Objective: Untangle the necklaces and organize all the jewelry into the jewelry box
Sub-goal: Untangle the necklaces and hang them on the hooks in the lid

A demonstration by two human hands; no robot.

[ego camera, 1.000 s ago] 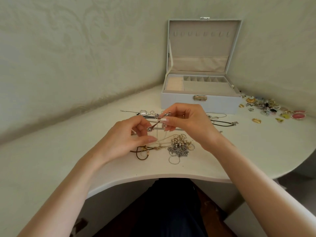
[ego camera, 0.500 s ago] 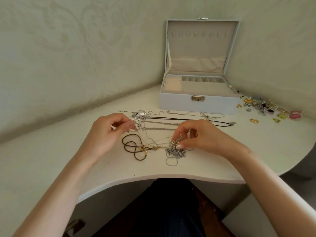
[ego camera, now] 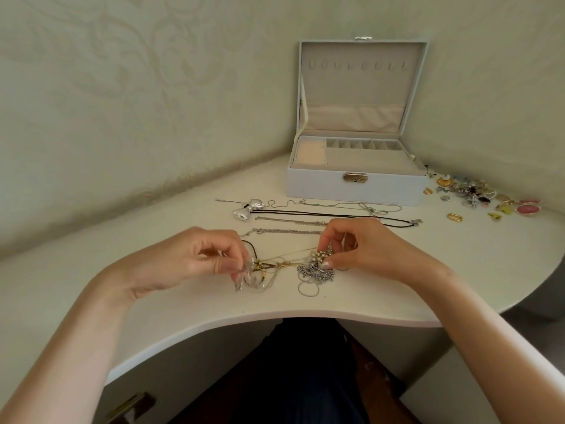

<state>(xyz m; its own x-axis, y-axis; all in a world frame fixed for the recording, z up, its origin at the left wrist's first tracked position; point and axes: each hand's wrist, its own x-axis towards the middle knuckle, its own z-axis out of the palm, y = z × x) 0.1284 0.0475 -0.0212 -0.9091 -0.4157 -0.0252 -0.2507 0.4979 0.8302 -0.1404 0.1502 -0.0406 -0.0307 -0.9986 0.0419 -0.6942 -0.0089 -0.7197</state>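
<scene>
A tangle of necklaces (ego camera: 315, 270), silver chains with a pearl cluster, lies on the white table (ego camera: 458, 270) near its front edge. My right hand (ego camera: 363, 249) pinches the pearl cluster at the top of the tangle. My left hand (ego camera: 195, 258) pinches a thin chain and brown cord at the tangle's left end (ego camera: 256, 270). Behind them lie straightened necklaces: a black cord with a silver bow pendant (ego camera: 248, 209) and several thin silver chains (ego camera: 290, 231). The grey jewelry box (ego camera: 354, 191) stands open at the back, its compartments showing nothing inside.
A pile of small colourful jewelry pieces (ego camera: 477, 194) sits on the table right of the box, with a gold ring-like piece (ego camera: 455, 216) nearer me. Walls close off the back and left. The table's curved front edge is just below my hands.
Both hands came down from a lifted chain to the table. The left hand moved from the bow pendant to the tangle's left end; the right hand settled on the pearl cluster.
</scene>
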